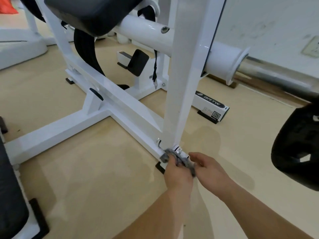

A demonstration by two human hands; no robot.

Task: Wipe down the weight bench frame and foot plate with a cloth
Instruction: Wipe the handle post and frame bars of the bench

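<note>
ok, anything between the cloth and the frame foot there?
Nothing visible. The cloth already lies against the base of the white upright, held by the left hand and right hand.

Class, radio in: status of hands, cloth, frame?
Left hand, right hand both grip cloth. Cloth against base of frame upright. Black foot pad beside, not blocking.

Two hands show, a left hand (176, 171) and a right hand (209, 167). There is one grey cloth (180, 159), one white bench frame (120, 107), one black seat pad (96, 12), one chrome bar (276, 78) and one QR sticker (216, 115).
</note>
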